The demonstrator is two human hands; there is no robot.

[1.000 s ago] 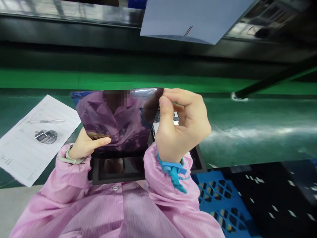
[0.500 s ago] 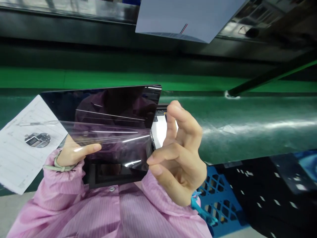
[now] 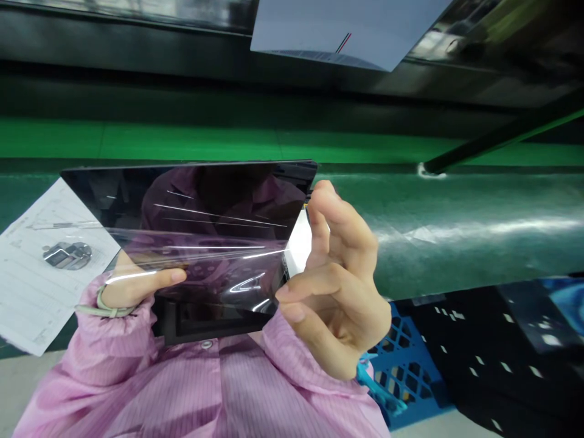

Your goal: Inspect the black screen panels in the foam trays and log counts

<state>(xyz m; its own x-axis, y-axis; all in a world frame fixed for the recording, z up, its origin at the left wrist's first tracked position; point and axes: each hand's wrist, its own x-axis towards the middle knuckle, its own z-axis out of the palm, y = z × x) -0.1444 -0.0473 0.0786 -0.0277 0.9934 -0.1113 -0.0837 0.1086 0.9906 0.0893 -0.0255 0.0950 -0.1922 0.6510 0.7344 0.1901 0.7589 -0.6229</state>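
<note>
I hold a dark glossy panel (image 3: 205,194) upright in front of me, above a black tray (image 3: 201,319) at the table edge. My left hand (image 3: 137,283) grips the panel's lower left side, thumb across its face. A clear protective film (image 3: 205,258) is partly peeled off the panel and curls toward me. My right hand (image 3: 335,280) pinches the film's right edge between thumb and forefinger, the other fingers raised beside the panel's right edge. Both sleeves are pink.
A printed sheet (image 3: 31,286) with a pen (image 3: 64,225) and a metal counter (image 3: 67,254) lies at the left. A green conveyor belt (image 3: 456,231) runs behind. A blue crate (image 3: 406,365) and a black speckled tray (image 3: 515,347) sit at the lower right. A grey board (image 3: 347,27) hangs overhead.
My right hand dropped from the panel's top right corner to its lower right, pulling the clear film down off the face. The panel tilted flatter and widened to the left.
</note>
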